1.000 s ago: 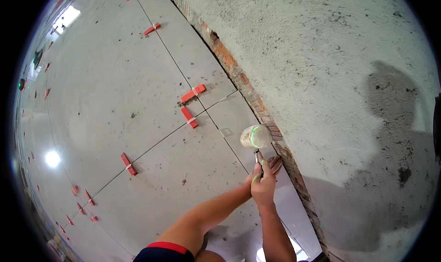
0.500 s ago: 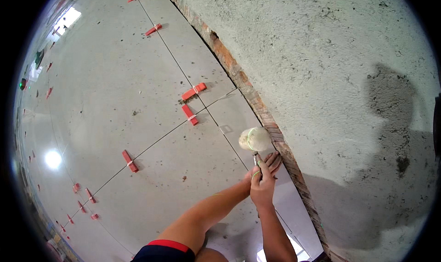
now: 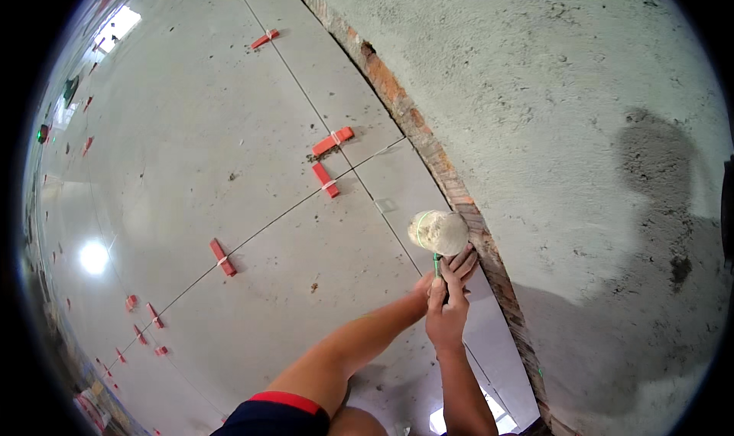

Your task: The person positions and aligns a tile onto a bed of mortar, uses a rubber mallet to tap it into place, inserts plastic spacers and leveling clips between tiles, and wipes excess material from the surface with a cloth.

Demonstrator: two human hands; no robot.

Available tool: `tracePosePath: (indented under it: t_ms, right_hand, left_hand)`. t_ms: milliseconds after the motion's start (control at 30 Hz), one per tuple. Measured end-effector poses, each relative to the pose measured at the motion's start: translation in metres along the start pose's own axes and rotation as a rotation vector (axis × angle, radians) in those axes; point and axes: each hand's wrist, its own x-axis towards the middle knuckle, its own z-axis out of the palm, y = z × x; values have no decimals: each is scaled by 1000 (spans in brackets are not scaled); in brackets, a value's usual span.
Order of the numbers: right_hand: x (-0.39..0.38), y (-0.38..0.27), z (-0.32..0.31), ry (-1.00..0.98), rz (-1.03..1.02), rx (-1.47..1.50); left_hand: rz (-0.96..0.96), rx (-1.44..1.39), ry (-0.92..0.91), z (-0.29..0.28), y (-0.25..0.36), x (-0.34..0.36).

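The right hand [image 3: 447,313] has its grip closed round the handle of a mallet with a fat, off-white, dirt-stained head [image 3: 440,232], held over a narrow strip of pale grey floor tile [image 3: 489,321]. Partly hidden behind it, the left hand [image 3: 463,262] has an uncurled grip, fingers stretched out at that strip beside a rough brick edge [image 3: 394,84]. Farther off, two red wedges [image 3: 333,141] with white clips lie near crossing tile joints.
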Motion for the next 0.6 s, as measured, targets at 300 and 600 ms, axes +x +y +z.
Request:
tracePosePath:
  t_ms: [300, 600]
  right_hand:
    - [-31, -21, -30, 146, 86, 86]
    - [-135, 30, -27, 482, 532, 49]
  left_hand:
    - [-154, -400, -386, 5, 1, -5]
    - [-56, -131, -239, -56, -37, -22]
